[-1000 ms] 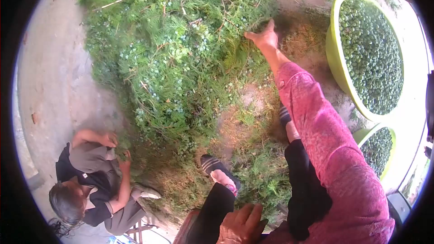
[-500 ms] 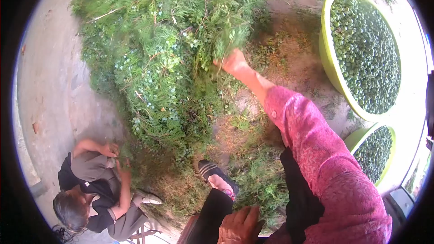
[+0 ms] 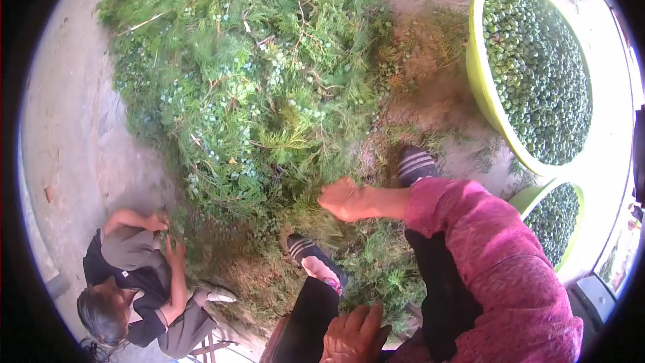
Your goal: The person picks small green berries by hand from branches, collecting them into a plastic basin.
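My right hand (image 3: 344, 199), at the end of a pink patterned sleeve, is closed on an evergreen sprig (image 3: 321, 226). The sprig is smeared by motion just below the fingers. It is at the lower right edge of a large heap of leafy evergreen branches (image 3: 228, 94) bearing pale blue-green berries. My left hand (image 3: 355, 333) lies over my left knee at the bottom of the view. Its fingers are bent loosely, and I see nothing held in them.
Two yellow-green tubs (image 3: 478, 60) (image 3: 571, 249) of small green berries stand at the right. Loose greenery (image 3: 386, 275) lies around my striped shoes (image 3: 415, 163). At the lower left, a seated person (image 3: 141, 275) works with both hands beside the heap.
My right hand has swung down from the heap's right side with the sprig, closer to my feet. My right shoe has come into view. The left hand stays on the knee.
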Motion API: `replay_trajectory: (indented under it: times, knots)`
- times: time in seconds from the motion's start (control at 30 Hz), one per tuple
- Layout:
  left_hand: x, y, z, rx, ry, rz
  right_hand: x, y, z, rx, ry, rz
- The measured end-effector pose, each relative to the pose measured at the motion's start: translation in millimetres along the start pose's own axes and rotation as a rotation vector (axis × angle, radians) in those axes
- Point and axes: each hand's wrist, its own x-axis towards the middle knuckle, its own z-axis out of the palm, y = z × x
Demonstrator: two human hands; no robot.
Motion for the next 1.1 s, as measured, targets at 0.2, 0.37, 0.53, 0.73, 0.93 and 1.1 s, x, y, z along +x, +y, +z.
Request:
replay_trajectory:
  times: [0.2,0.37,0.53,0.73,0.93,1.1]
  knots:
    - [-6.0,-4.1,0.2,-0.017,0.002,-0.004,-14.8,116.1,-25.6,-0.166,0.793,0.285]
    - [-9.1,-3.3,1.1,-0.034,-0.036,-0.001,-9.2,170.3,-91.9,0.888,1.105,0.807]
    - [-12.5,-5.0,-1.2,-0.05,-0.033,-0.014,13.9,164.6,-80.0,0.95,1.115,0.756]
    - [-25.2,-0.3,-7.9,-0.02,0.039,-0.005,-27.1,94.5,-39.4,0.827,0.858,0.498]
    - [-39.0,2.3,-52.7,0.076,0.13,-0.008,-119.4,-9.0,-59.2,0.835,0.818,0.195]
    - [-45.1,-11.5,-63.6,-0.604,0.812,-0.02,-176.2,-85.0,-80.5,0.612,0.772,-0.045]
